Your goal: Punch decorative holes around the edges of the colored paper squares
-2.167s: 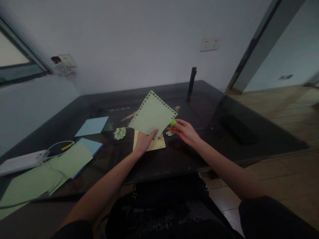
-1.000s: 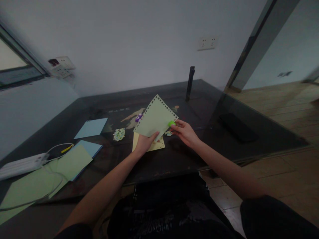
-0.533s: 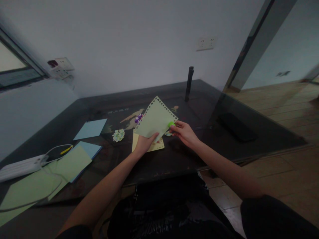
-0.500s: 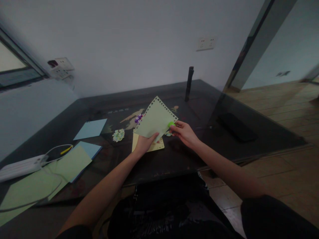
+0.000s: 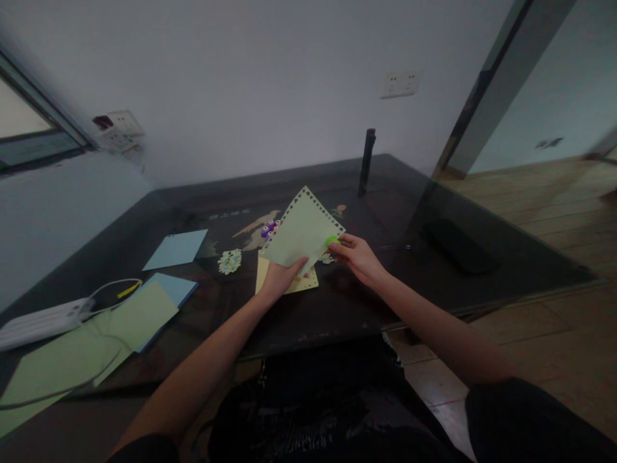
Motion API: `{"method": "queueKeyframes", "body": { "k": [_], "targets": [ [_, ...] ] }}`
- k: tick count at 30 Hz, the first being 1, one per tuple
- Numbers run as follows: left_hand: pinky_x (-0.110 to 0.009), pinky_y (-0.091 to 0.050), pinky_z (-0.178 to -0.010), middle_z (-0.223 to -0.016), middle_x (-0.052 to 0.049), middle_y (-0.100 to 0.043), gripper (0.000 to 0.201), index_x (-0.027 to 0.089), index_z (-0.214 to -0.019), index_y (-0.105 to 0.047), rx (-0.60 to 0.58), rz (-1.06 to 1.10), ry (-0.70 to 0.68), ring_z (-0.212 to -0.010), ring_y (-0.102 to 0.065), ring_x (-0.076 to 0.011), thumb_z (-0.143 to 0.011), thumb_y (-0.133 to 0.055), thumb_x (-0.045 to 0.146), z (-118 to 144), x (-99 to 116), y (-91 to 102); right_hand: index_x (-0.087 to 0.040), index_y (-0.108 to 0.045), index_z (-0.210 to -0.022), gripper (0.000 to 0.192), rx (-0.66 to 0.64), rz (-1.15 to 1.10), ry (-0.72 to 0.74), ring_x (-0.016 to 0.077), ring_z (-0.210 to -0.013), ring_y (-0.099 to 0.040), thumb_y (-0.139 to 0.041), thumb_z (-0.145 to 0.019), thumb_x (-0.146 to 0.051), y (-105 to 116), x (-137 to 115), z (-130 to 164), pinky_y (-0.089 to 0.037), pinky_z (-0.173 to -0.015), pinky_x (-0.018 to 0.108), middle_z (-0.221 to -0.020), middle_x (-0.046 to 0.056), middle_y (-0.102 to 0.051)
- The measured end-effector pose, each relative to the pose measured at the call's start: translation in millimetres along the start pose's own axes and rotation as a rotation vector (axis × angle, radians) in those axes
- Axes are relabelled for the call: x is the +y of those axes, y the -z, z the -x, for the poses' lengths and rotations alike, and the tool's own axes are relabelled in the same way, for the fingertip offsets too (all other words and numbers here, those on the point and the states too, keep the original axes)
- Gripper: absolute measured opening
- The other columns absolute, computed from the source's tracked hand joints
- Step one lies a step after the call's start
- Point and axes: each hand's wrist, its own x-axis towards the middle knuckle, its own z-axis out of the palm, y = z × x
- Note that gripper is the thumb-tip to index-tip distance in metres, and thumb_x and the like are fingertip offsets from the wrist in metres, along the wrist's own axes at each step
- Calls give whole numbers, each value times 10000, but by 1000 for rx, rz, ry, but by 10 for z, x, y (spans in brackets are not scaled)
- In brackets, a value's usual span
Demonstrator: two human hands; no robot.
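Note:
My left hand (image 5: 277, 278) holds a pale green paper sheet (image 5: 301, 230) by its lower corner, tilted up above the dark glass table (image 5: 337, 308). Small punched holes line the sheet's edges. My right hand (image 5: 357, 256) grips a small bright green punch (image 5: 331, 241) pressed onto the sheet's right edge. Under the sheet lies a yellow sheet (image 5: 296, 283) with punched edges. A purple punch (image 5: 268, 227) sits on the table just left of the green sheet.
A pile of paper cut-outs (image 5: 230, 260) lies left of my hands. Blue sheets (image 5: 176, 248) and green sheets (image 5: 72, 350) lie at the left with a white power strip (image 5: 38, 318) and cable. A dark post (image 5: 367, 162) stands at the back; a dark flat object (image 5: 457, 247) lies right.
The green sheet has dropped a little lower and uncovered the purple punch. My right hand has brought the green punch onto the sheet's right edge and stays there.

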Motion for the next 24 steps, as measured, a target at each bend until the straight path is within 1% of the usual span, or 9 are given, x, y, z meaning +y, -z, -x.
{"method": "queueKeyframes", "body": {
  "k": [6, 12, 17, 24],
  "targets": [
    [-425, -346, -1039, -1009, -106, -697, 361, 155, -1075, -624, 9, 9, 18, -1107, -573, -251, -742, -655, 292, -1, 4, -4, -190, -660, -764, 249, -4, -1, 18, 139, -702, -595, -787, -592, -318, 3, 20, -12, -426, -521, 228, -793, 30, -664],
    [-428, -332, -1051, -1001, -96, -699, 366, 164, -1068, -629, 14, 10, 7, -1110, -572, -246, -734, -660, 312, 0, -26, -9, -184, -654, -763, 250, -11, 19, 36, 141, -712, -589, -781, -595, -320, 6, 14, -15, -415, -543, 238, -806, 30, -664],
    [-419, -377, -1013, -994, -105, -698, 358, 157, -1058, -633, 2, 28, 22, -1069, -598, -249, -735, -658, 308, 1, -27, -9, -187, -653, -759, 232, -10, 18, 33, 139, -703, -585, -778, -604, -307, 2, 5, -9, -411, -567, 254, -800, 28, -658],
    [-426, -336, -1050, -988, -99, -699, 371, 156, -1080, -625, 5, 26, 27, -1109, -574, -245, -731, -662, 276, 6, 35, -4, -190, -657, -766, 230, -3, 10, 32, 143, -705, -591, -777, -603, -300, 1, 17, -12, -407, -564, 255, -818, 32, -670]
  ]
}}
